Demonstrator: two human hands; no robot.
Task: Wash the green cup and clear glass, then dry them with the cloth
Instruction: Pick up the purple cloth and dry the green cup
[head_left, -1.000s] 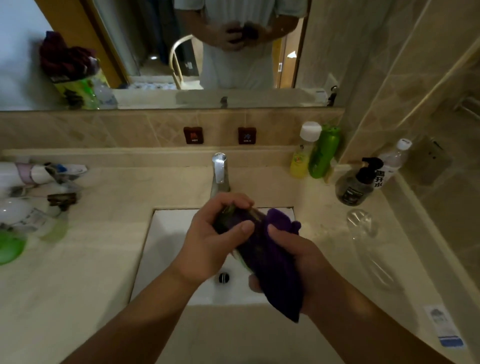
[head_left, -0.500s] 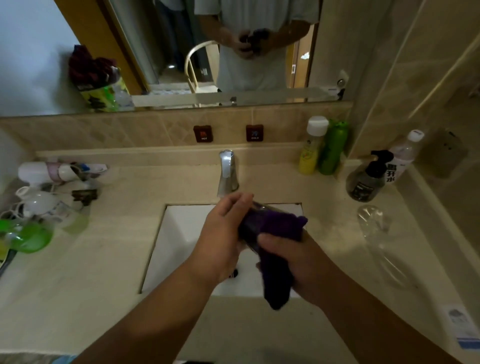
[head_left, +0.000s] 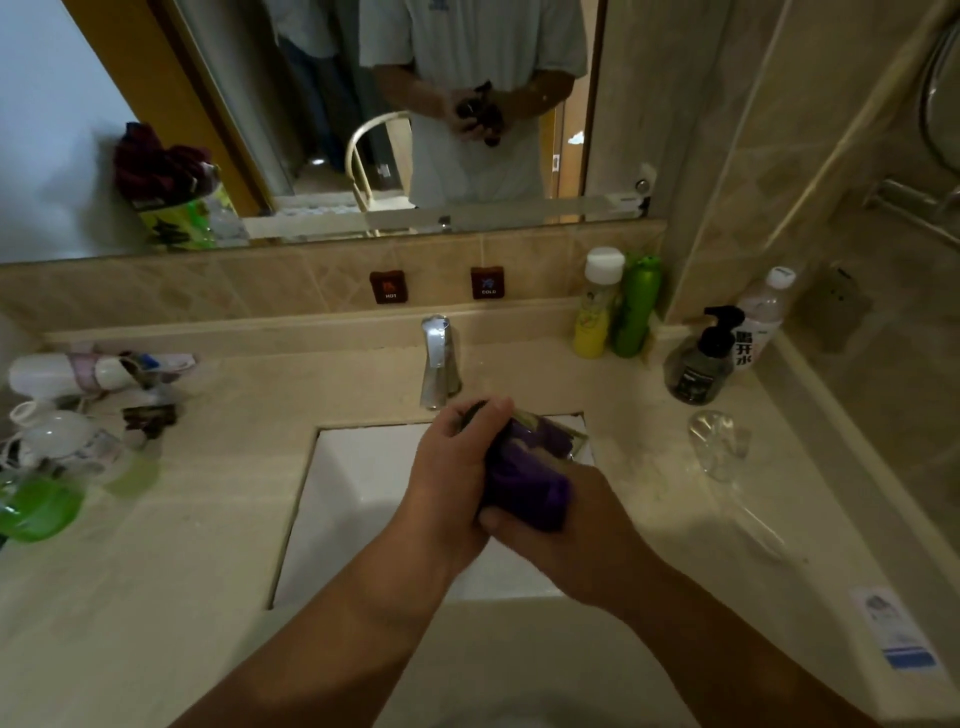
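Over the white sink (head_left: 358, 499) both hands work on one cup. My left hand (head_left: 452, 483) grips the cup (head_left: 545, 422) from the left. Only a pale greenish rim of it shows past the fingers. My right hand (head_left: 569, 517) presses the purple cloth (head_left: 524, 486) around the cup from below and from the right. The clear glass (head_left: 719, 441) stands by itself on the counter to the right of the sink, apart from both hands.
A chrome tap (head_left: 439, 364) rises just behind the hands. Bottles (head_left: 618, 306) and a pump dispenser (head_left: 701, 364) crowd the back right corner. A hair dryer (head_left: 67, 371) and green items (head_left: 39, 506) lie on the left counter. A mirror hangs above.
The cloth's hanging tail has been gathered up into my right hand, bunched tight around the cup. Both hands stayed over the sink while my view shifted.
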